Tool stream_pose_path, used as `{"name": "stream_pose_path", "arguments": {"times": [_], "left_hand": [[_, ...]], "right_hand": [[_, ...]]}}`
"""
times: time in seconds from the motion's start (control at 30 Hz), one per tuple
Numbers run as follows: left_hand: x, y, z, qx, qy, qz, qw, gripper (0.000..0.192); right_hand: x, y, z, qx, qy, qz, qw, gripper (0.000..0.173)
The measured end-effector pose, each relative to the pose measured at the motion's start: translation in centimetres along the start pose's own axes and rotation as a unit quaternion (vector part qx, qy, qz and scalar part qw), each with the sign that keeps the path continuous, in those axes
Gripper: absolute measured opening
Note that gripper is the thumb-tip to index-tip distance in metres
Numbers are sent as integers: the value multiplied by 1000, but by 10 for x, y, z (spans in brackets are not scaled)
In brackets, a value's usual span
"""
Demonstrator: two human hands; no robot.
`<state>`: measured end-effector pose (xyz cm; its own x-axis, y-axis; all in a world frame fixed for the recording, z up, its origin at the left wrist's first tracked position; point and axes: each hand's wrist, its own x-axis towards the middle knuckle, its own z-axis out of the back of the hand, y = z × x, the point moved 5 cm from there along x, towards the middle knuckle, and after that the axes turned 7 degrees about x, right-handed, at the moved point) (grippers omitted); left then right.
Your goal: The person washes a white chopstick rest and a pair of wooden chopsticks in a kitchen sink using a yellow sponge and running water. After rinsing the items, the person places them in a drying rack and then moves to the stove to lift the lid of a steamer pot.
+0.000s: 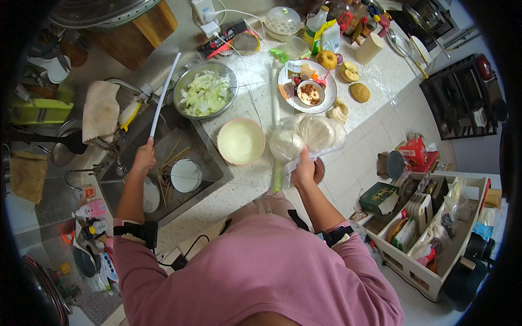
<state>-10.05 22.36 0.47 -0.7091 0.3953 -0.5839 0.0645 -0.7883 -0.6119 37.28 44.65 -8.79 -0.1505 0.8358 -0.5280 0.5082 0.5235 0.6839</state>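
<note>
My left hand [144,159] grips the lower end of a long white plastic strip [164,94] above the sink. Faint edges of a clear sheet run from near the strip across the counter. Plastic bunches around my right hand [305,170], which holds a clear plastic bag of round white buns [320,132] at the counter edge. Left of the bag lies a long leek [276,93], partly covered by it. A pale bowl [241,141] stands between my hands. Behind it, a metal bowl [206,90] contains chopped cabbage [208,93].
Inside the sink [191,134] are a white bowl [186,175] and chopsticks [166,171]. A plate [329,98] carries a small bowl and food pieces. Fruit [326,60] and a cream cup [370,48] stand farther right. An open drawer [424,228] juts out at my right.
</note>
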Motion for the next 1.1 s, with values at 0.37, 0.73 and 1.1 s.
{"name": "stream_pose_path", "arguments": {"times": [0.37,0.73,1.1], "left_hand": [[2,11,-12,-20,-14,-12,1000,53],[-2,32,-30,-31,-6,-9,999,56],[-2,32,-24,25,-48,-50,997,62]], "right_hand": [[41,-43,12,-62,61,1,996,37],[-12,14,-4,-4,66,-202,977,52],[-45,38,-2,20,140,-266,953,67]]}}
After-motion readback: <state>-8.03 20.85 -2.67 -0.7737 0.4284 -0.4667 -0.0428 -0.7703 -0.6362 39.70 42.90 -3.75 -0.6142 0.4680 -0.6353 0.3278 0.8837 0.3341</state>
